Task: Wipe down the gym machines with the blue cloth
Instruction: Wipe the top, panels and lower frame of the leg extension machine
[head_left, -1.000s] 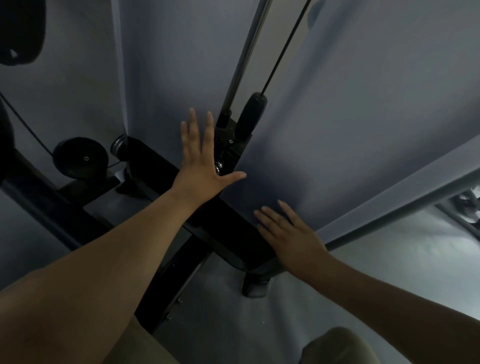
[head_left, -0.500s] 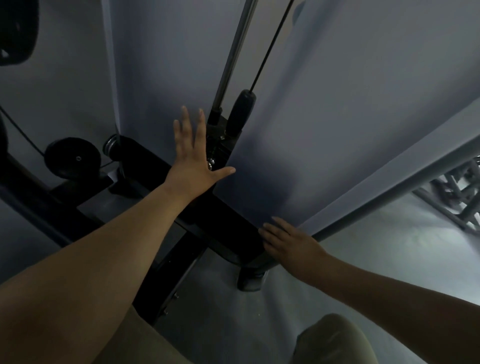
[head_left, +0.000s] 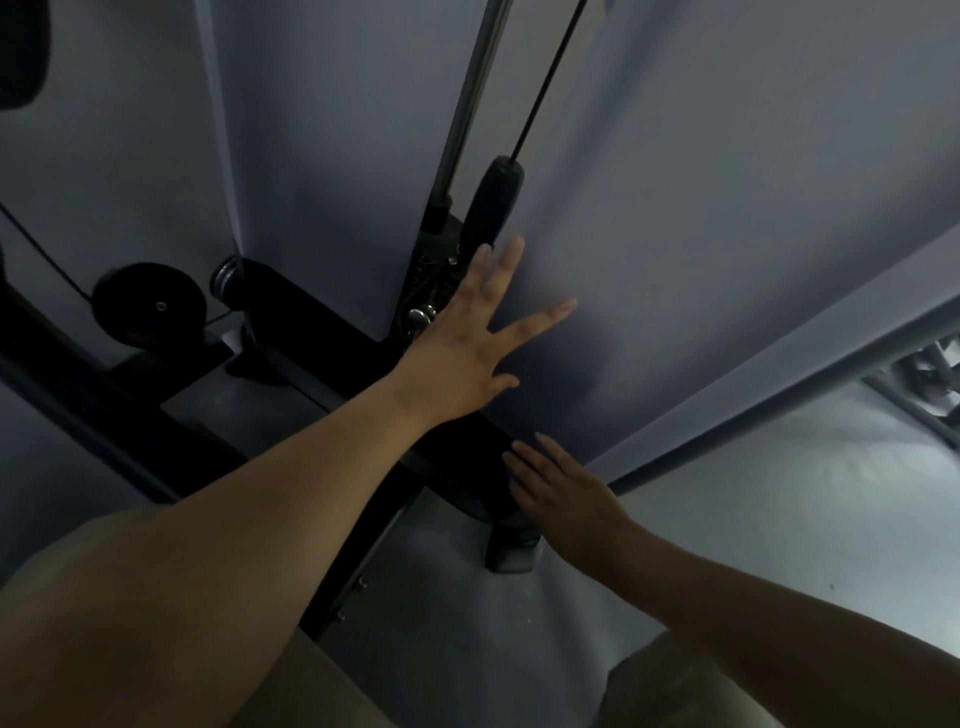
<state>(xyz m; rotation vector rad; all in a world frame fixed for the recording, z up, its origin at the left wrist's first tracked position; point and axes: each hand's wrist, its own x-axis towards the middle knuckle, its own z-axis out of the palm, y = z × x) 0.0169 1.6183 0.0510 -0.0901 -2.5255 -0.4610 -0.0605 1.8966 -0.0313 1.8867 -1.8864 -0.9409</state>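
Facing one panel (head_left: 701, 234): left hand (head_left: 462, 358), right hand (head_left: 561, 493).

This is a gym. A cable machine (head_left: 322, 332) stands on a grey floor (head_left: 779, 519), with a steel guide rod (head_left: 467, 104), a thin black cable (head_left: 545, 88), a black pulley wheel (head_left: 148, 304) at the left, and more metal equipment frames (head_left: 924, 374) far right.

Matt grey panel (head_left: 701, 218), shiny metal guide rod (head_left: 470, 98), matt black rubbery stopper (head_left: 493, 205) and pulley (head_left: 148, 306).
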